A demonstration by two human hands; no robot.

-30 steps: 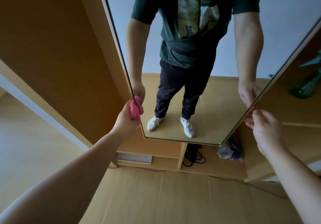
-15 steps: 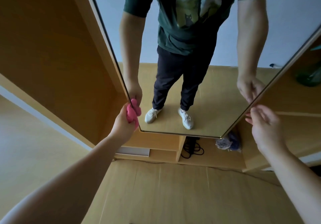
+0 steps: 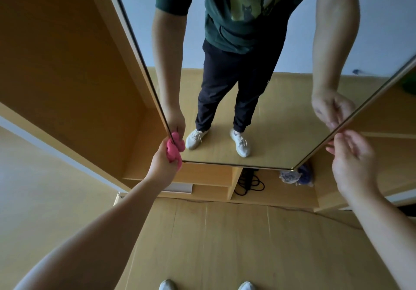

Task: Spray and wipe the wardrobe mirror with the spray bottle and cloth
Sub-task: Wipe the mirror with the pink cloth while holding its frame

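Bare forearms, no sleeves reaching them. Short-sleeved dark green T-shirt [image 3: 227,19] with a black cat print, dark trousers [image 3: 225,80], pale lace-up trainers [image 3: 240,143].

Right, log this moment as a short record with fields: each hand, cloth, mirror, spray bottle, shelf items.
left hand: closed around the pink cloth, at the mirror's lower left corner
right hand: open, fingers at the mirror's right edge, holding nothing
mirror: tall panel with a thin dark frame, reflecting the person standing on the floor
spray bottle: not clearly in view
shelf below mirror: black cable coiled in one compartment, a blue-grey bundle to its right
floor: light wood, shoe tips at the bottom edge
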